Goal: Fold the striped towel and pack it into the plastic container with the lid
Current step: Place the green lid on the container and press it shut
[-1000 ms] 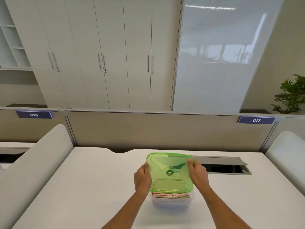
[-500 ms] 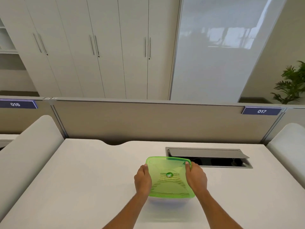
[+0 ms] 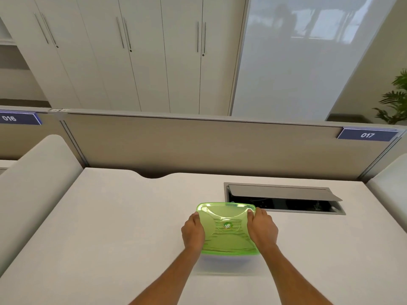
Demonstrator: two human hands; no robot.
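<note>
- Both hands are clamped on the lid [image 3: 228, 227], one per side: left hand [image 3: 193, 233] wraps the left edge, right hand [image 3: 262, 230] wraps the right edge, thumbs up on top of the plastic.
- Lid's a see-through lime green, glossy, squarish with rounded corners, a raised rim and curved ridges moulded into it. There's a small round logo sticker dead centre between the two hands.
- It's sitting flat over the container [image 3: 229, 256], which is pretty much hidden. Only a thin pale, clear-looking strip shows under the lid's near edge, between the wrists.
- The towel [image 3: 229, 235] is inside, right below the grip. You can make out its dark stripes through the green plastic, a bit wavy and soft looking, nothing more than that.
- All of it rests on a smooth matte white desk [image 3: 110, 227].
- Just past the right hand's fingertips there's a rectangular cable hatch [image 3: 284, 198] cut into the desk, with a flat grey metal flap propped open and dark inside.
- Further out beyond the hands is a beige fabric-looking divider [image 3: 198, 146] with a blue "017" tag [image 3: 367, 134].
</note>
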